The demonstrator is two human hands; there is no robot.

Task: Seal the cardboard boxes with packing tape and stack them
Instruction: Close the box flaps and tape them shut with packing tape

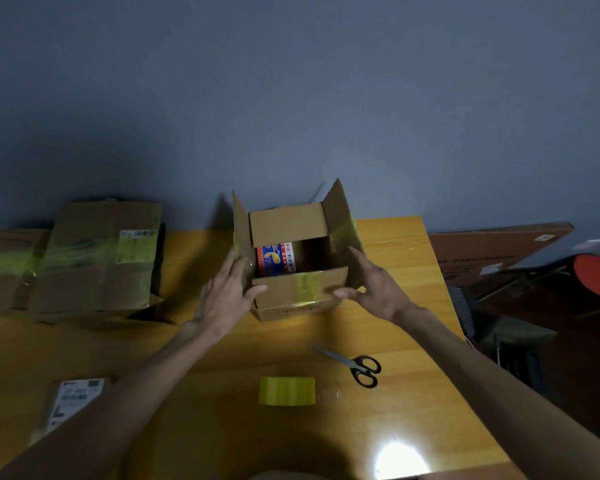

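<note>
Cardboard sides meet straight, spread fingers [235, 266]: left hand [227, 296] and right hand [378, 289] press the open box [298, 292] at frame centre on the glossy yellow wood surface [291, 341]. Its upright flaps carry shiny yellowish tape. Lower lie a yellow tape roll [287, 391] and black-handled scissors [355, 365].

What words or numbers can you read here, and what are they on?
None can be read for sure.
Packet inside the open box: red characters, too blurred.
Shipping label on the taped box at left: barcode, print too small.
White label on the near flat parcel: print too small.
</note>
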